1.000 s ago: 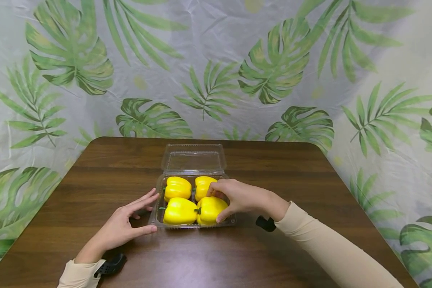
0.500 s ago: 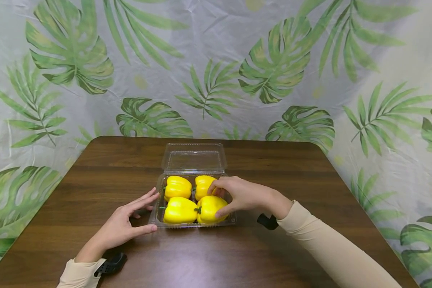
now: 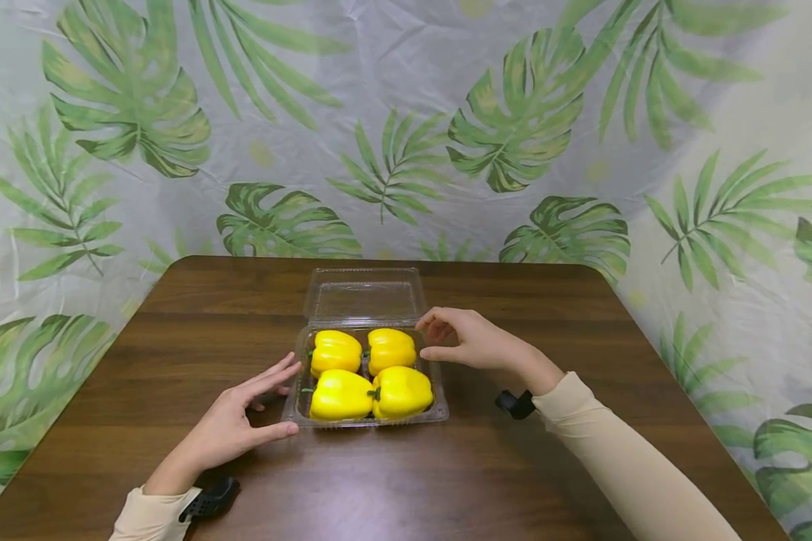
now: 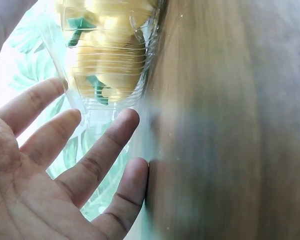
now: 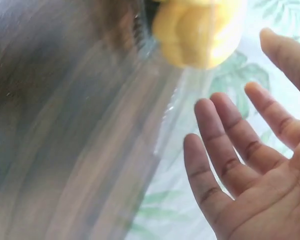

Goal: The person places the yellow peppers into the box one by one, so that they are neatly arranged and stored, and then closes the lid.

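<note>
A clear plastic clamshell box sits mid-table with its lid standing open at the back. Inside lie several yellow bell peppers in two rows, seen blurred in the wrist views. My left hand rests on the table at the box's left side, fingers straight, its fingertips against the clear wall. My right hand hovers at the box's back right corner, fingers loosely spread, holding nothing.
The brown wooden table carries only the box. A leaf-print sheet hangs behind and to both sides. Black wrist straps show at both cuffs.
My right hand has let go of the front right pepper and lifted back and to the right, off the box. The left hand has stayed put.
</note>
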A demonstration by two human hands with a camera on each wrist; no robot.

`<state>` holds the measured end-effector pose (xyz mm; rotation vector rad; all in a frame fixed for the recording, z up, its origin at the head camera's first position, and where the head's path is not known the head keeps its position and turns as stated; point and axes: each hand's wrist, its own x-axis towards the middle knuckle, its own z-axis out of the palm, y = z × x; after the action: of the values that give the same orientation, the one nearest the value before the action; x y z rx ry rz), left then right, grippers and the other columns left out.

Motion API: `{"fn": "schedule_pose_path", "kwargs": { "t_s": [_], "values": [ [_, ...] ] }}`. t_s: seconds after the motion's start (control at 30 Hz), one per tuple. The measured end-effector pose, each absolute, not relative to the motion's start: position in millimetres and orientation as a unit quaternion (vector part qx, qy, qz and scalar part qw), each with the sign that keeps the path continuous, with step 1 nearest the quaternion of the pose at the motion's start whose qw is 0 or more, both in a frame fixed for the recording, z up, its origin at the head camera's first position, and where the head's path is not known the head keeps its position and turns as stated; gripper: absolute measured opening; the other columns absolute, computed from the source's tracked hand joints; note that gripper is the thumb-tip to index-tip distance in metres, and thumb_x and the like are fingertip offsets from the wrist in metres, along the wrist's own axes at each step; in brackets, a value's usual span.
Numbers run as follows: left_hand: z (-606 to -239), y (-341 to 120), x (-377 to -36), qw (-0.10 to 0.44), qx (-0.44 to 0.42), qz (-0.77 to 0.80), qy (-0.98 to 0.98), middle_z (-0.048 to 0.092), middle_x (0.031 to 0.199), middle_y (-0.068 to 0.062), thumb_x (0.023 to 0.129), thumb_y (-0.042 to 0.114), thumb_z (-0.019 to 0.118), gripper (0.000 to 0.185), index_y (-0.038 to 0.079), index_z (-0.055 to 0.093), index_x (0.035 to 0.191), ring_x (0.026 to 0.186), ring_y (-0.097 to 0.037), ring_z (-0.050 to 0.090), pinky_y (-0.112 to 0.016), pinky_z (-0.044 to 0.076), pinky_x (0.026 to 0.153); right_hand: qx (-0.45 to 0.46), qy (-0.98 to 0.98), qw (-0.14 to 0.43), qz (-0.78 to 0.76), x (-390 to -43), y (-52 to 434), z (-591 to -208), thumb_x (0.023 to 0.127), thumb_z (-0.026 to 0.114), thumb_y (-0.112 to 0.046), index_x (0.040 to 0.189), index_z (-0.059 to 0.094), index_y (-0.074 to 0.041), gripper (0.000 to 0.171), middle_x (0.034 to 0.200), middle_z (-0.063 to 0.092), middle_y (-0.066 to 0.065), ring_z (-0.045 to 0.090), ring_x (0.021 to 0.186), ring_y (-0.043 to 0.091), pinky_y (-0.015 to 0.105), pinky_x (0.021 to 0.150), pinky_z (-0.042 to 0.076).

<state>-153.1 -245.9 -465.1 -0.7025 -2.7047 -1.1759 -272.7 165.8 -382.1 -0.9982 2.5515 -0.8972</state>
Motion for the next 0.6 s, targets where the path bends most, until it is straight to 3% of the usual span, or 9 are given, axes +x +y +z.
{"fn": "schedule_pose_path", "kwargs": {
  "t_s": [0.3,0.47,0.6],
  "values": [
    [-462.5,-238.0,-156.1,0.044,-0.233,-0.391,-0.89,0.041,0.173,-0.008,0.09,0.035,0.089,0.083,0.021,0.051,0.162,0.117,-0.004,0.069,-0.029,0.058,0.084,-0.275,0.886,0.081,-0.365,-292.7,186.4,-409.5,0.103,0.075,-0.029,0.145,0.059,-0.009,0.05,0.121,0.07,0.011,0.065,0.107,0.021,0.041,0.097,0.055],
    [-459.6,-238.6,-160.2,0.035,-0.247,-0.393,-0.885,0.042,0.172,-0.01,0.089,0.033,0.09,0.082,0.019,0.052,0.161,0.115,-0.004,0.069,-0.03,0.058,0.082,-0.26,0.881,0.094,-0.384,-300.5,191.7,-420.4,0.105,0.072,-0.03,0.148,0.058,-0.009,0.05,0.122,0.07,0.011,0.066,0.108,0.023,0.04,0.095,0.053],
    [-454.3,-240.6,-166.8,0.021,-0.259,-0.397,-0.88,0.046,0.17,-0.01,0.09,0.032,0.089,0.079,0.018,0.054,0.159,0.115,-0.011,0.072,-0.03,0.059,0.082,-0.264,0.866,0.118,-0.407,-305.7,194.5,-430.0,0.107,0.069,-0.029,0.15,0.057,-0.007,0.05,0.122,0.07,0.013,0.067,0.104,0.024,0.038,0.091,0.055]
  ]
}}
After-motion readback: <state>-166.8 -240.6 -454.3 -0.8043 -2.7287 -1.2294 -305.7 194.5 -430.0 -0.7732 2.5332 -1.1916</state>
